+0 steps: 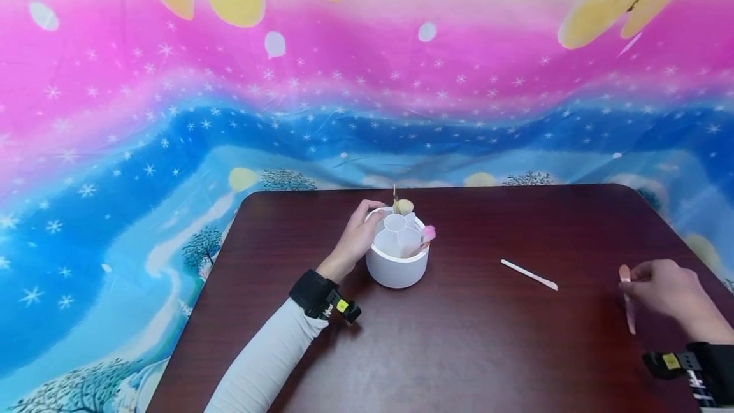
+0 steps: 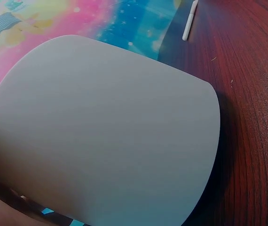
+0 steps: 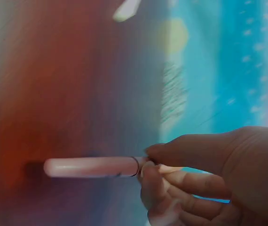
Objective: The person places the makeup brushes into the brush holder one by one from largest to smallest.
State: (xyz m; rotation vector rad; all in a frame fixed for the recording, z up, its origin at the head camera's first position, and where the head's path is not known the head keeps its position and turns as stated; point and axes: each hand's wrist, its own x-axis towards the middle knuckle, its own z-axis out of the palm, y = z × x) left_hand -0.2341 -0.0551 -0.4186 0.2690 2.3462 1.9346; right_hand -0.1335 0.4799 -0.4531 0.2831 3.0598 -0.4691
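A round white organizer [image 1: 397,271] with several compartments stands on the table. At its left side, my left hand [image 1: 358,234] grips the rim; in the left wrist view the organizer's smooth wall [image 2: 106,127] hides most of that hand. A pink-tufted brush [image 1: 429,232] and a pale yellow round-headed item [image 1: 404,206] stick out of it. Far to the right, my right hand [image 1: 665,289] pinches a slim pink pen-like stick [image 3: 91,167] between thumb and fingers, just over the table. Its gripped end is partly hidden by the fingers.
A slim white stick [image 1: 529,274] lies on the dark wooden table [image 1: 459,349] between the organizer and my right hand. Behind the table's far edge hangs a colourful printed cloth [image 1: 367,81].
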